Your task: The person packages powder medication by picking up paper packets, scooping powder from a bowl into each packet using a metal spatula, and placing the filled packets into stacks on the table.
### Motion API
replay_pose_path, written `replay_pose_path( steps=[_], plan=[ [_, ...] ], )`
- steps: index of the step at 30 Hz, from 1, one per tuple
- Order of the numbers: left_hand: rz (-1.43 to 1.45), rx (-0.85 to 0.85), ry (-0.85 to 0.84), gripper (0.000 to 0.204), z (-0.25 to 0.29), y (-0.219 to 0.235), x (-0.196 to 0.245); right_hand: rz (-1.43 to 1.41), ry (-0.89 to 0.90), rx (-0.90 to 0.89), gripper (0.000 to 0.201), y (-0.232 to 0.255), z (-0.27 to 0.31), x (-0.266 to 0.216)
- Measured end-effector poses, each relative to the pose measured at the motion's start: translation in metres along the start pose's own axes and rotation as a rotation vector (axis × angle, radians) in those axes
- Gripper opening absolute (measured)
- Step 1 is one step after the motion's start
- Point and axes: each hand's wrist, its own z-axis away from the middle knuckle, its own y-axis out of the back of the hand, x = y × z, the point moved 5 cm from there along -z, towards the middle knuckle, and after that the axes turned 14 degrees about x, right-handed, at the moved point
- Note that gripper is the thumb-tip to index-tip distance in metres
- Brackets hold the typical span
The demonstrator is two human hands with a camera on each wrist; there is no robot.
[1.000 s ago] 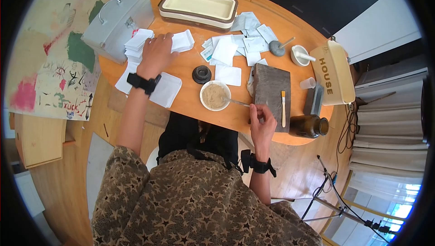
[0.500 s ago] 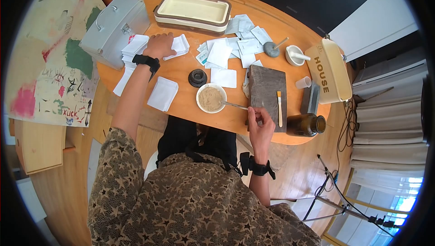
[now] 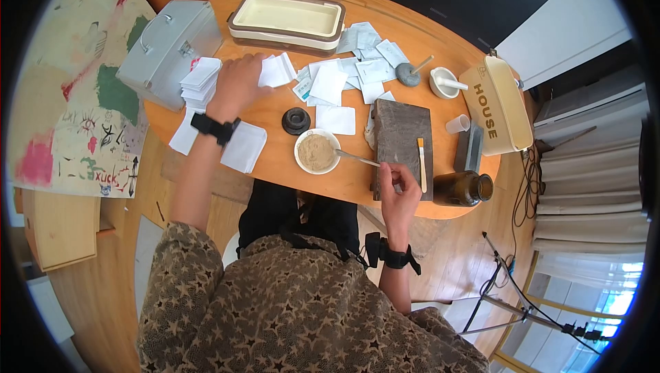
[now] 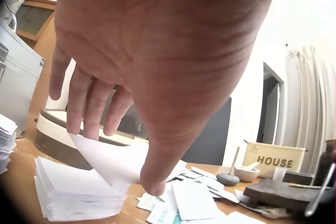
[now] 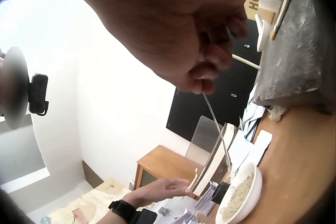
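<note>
In the left wrist view, my left hand (image 3: 237, 88) holds a sheet-like white paper (image 4: 113, 158) between thumb and fingers. It tilts over a thick stack of white papers (image 4: 79, 195), one edge raised. My right hand (image 3: 399, 191) pinches the thin handle of a metal spoon (image 3: 357, 158), its far end in a white bowl (image 3: 298, 160) of beige powder (image 3: 316, 151). Behind the bowl sits a round black object (image 3: 296, 121). Another pile of white papers (image 3: 200, 79) lies left of my left hand, with a flat white paper (image 3: 245, 149) nearer my body.
A silver case (image 3: 168, 46) and an open cream box (image 3: 289, 12) stand at the back left. Scattered packets (image 3: 371, 67) lie mid-table. Rightward are a dark slab (image 3: 399, 139) bearing a brush (image 3: 421, 160), a mortar (image 3: 440, 89), a brown bottle (image 3: 457, 187) and a HOUSE box (image 3: 498, 98).
My left hand reached farther across the stack half a second ago; now it is drawn back toward my body with a paper in its grasp. My right hand stays at the spoon.
</note>
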Motion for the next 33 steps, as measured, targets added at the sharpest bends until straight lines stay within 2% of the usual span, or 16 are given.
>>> replay_pose_path(
  steps=[2, 5, 9, 13, 18, 33],
  plan=[
    [0.155, 0.099, -0.010, 0.069, 0.022, 0.013, 0.014, -0.005, -0.012, 0.009, 0.017, 0.003, -0.001, -0.008],
    [0.257, 0.133, -0.016, 0.069, 0.057, 0.014, 0.033, -0.005, -0.003, 0.028, 0.016, 0.008, -0.003, -0.016],
    [0.327, 0.108, 0.030, 0.073, 0.098, 0.011, 0.060, -0.013, 0.022, 0.068, 0.015, 0.012, -0.006, -0.016],
    [0.379, 0.096, 0.008, 0.073, 0.124, 0.004, 0.080, -0.067, 0.053, 0.073, 0.018, 0.011, -0.005, -0.026],
    [0.430, 0.080, -0.005, 0.074, 0.131, 0.009, 0.090, -0.072, 0.001, 0.021, 0.014, 0.006, -0.002, -0.034],
    [0.483, 0.117, -0.047, 0.076, 0.131, 0.013, 0.096, -0.027, 0.031, 0.019, 0.017, 0.003, -0.003, -0.035]
  ],
)
